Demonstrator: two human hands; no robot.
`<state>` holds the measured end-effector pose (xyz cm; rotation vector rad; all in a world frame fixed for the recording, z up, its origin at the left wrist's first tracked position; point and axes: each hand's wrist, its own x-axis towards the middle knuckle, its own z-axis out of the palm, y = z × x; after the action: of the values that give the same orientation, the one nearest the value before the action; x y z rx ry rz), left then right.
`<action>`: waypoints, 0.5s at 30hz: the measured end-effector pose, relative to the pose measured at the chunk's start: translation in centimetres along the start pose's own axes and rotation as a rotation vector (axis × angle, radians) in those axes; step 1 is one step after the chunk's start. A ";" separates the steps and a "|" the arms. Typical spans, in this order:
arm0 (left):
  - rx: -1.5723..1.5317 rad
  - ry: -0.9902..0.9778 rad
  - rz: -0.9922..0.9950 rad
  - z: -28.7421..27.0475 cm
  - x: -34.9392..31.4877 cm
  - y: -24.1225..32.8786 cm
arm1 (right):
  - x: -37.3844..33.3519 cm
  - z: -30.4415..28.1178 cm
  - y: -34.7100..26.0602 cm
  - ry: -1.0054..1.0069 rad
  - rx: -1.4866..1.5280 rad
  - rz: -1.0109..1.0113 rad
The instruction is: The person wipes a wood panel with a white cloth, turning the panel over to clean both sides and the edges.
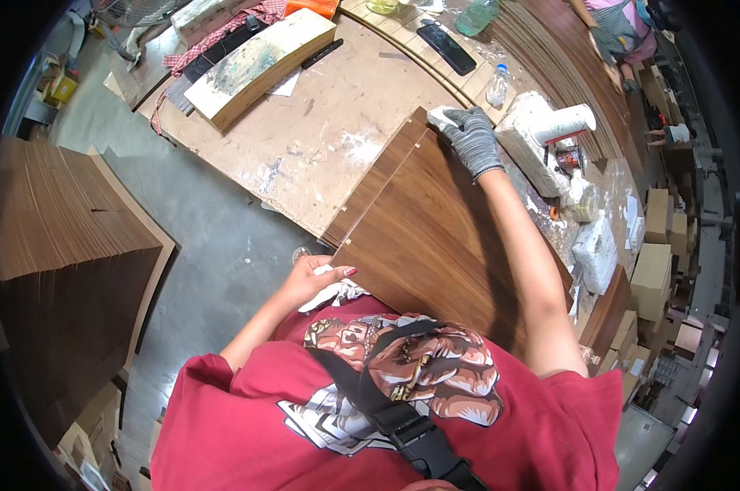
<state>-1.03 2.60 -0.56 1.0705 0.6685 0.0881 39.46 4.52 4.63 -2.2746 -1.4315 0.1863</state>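
While your bare left hand [309, 282] grips the near left corner of the wood-grained panel [427, 221], your knit-gloved right hand [474, 141] holds a white wad [441, 117] at its far corner.
The flat panel lies over the paint-smeared workbench [304, 147]; beyond it sits a clear plastic bottle [498, 86], its label too small to read.

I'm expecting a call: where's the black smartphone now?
In the head view, the black smartphone lies at the top, right of centre, beyond the gloved right hand, near the small blue-capped bottle.
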 end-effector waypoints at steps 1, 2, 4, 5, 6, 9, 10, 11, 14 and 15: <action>-0.028 0.011 -0.002 -0.2 0.2 -0.6 | -0.4 -0.1 -1.0 -0.018 -0.044 0.001; -0.056 0.022 -0.004 -0.4 0.3 -1.1 | -0.6 1.3 -0.4 -0.033 -0.015 -0.037; 0.011 0.007 -0.053 -1.2 0.1 -1.2 | -1.3 1.4 -0.3 -0.002 -0.126 -0.027; 0.079 0.003 -0.099 -1.4 -0.1 -0.8 | -1.3 1.1 0.0 0.042 -0.177 -0.027; 0.089 0.000 -0.098 -1.7 -0.6 -0.3 | -1.1 0.4 0.5 0.058 -0.011 0.052; 0.206 -0.007 -0.172 -2.7 -2.3 3.7 | -1.1 -1.5 0.5 0.101 0.392 0.283; 0.216 -0.013 -0.114 -3.2 -2.6 4.4 | -1.3 -0.9 1.4 0.132 0.281 0.229; 0.221 -0.012 -0.059 -3.6 -2.9 4.9 | -1.3 -0.6 0.8 0.155 0.171 0.173; 0.128 -0.037 -0.103 -3.5 -3.0 8.2 | -2.0 1.7 -1.1 0.120 0.086 0.300; 0.142 -0.046 -0.102 -2.9 -2.7 9.6 | -2.2 2.2 -1.5 0.133 0.013 0.298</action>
<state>-2.37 8.60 7.76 1.1691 0.6946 -0.0727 36.49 3.75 3.08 -2.4307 -1.0189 0.1313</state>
